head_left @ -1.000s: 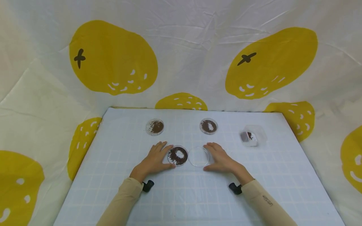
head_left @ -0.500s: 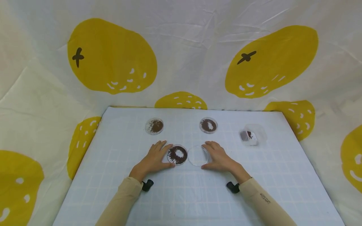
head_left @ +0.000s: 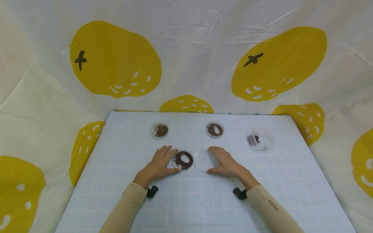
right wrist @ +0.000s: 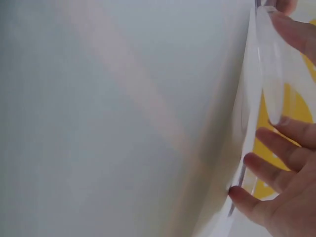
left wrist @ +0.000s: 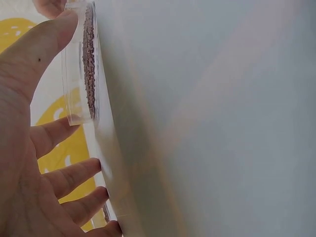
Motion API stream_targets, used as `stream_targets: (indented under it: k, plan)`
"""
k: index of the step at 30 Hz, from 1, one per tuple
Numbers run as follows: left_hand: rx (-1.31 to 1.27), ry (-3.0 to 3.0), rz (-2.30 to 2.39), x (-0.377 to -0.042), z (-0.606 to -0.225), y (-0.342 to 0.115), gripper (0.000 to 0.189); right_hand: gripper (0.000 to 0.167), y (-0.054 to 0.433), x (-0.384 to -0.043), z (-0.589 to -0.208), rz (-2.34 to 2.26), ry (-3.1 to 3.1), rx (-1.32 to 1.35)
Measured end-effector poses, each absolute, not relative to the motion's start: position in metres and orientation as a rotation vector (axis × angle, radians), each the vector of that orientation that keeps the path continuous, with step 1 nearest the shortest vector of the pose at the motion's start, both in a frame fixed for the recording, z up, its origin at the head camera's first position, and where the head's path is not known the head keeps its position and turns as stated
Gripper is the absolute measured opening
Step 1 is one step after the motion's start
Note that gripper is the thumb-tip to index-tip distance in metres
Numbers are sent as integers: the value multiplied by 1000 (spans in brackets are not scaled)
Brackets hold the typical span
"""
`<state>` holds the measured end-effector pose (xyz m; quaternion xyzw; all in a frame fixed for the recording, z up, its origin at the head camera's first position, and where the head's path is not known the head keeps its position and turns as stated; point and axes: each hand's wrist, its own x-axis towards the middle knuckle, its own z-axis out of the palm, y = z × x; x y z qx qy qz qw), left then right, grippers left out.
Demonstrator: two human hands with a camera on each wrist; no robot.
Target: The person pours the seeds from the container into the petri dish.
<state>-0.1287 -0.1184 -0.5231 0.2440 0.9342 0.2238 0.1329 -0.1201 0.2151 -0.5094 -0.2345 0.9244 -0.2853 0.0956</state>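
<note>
Brown granules ring a pale patch in a clear petri dish point(head_left: 182, 160) at the middle of the table. My left hand point(head_left: 158, 165) holds its rim between thumb point(left wrist: 64, 29) and index finger, the other fingers spread. Side by side with it, on the right, is a clear petri dish lid point(head_left: 204, 161) with nothing visible inside. Thumb and index finger of my right hand point(head_left: 225, 163) pinch that lid's rim at near and far sides. In the right wrist view the lid point(right wrist: 272, 69) stands edge-on between these fingers; its contact with the table is hard to tell.
Farther back are two more petri dishes of brown granules, one at left point(head_left: 159, 130) and one in the middle point(head_left: 214, 129). A clear plastic box point(head_left: 267, 136) with a small dark-and-white item sits back right. A patterned sheet hangs behind the table point(head_left: 186, 204).
My right hand has shifted slightly left, its thumb and index finger closing in on the lid's rim. The left hand and the granule dish have stayed put.
</note>
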Motion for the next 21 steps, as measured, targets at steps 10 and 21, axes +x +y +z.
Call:
stream_targets:
  k: [10, 21]
  plan:
    - [703, 2718, 657, -127, -521, -117, 91, 94, 215, -121, -507, -971, 2711, -697]
    - [706, 2723, 654, -125, -518, -116, 90, 90, 207, -120, -504, -1181, 2647, -711]
